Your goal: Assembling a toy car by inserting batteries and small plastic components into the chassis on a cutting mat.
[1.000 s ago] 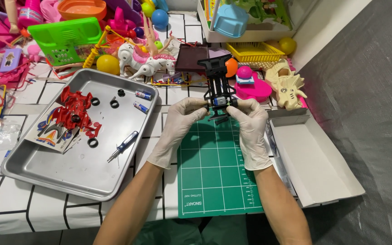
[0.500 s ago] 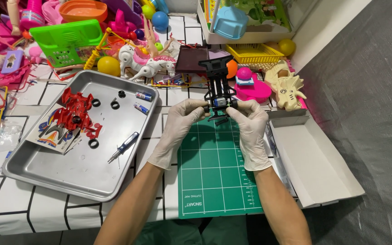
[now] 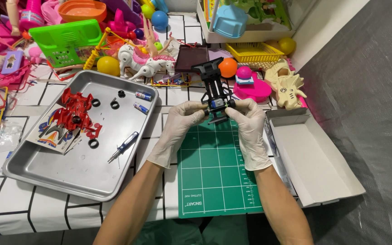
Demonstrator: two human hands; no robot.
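Note:
Both my hands wear pale gloves and hold a black toy-car chassis (image 3: 215, 93) upright above the far end of a green cutting mat (image 3: 216, 174). My left hand (image 3: 178, 127) pinches its lower left side. My right hand (image 3: 249, 129) grips the lower right side, fingertips near the small motor part. To the left, a metal tray (image 3: 75, 174) holds a red car body shell (image 3: 75, 111), a sticker sheet (image 3: 51, 136), small black tyres (image 3: 93, 143), two batteries (image 3: 141, 102) and a blue-handled screwdriver (image 3: 122, 146).
An open white cardboard box (image 3: 314, 159) lies to the right of the mat. Many colourful plastic toys crowd the table's far side: a green basket (image 3: 64, 38), a yellow ball (image 3: 108, 65), a white toy horse (image 3: 144, 63), a beige dinosaur head (image 3: 289, 88). Grey sheeting covers the right.
The chassis and both hands have stayed nearly in place; my fingers shifted slightly on its lower end, and the view has drifted a little.

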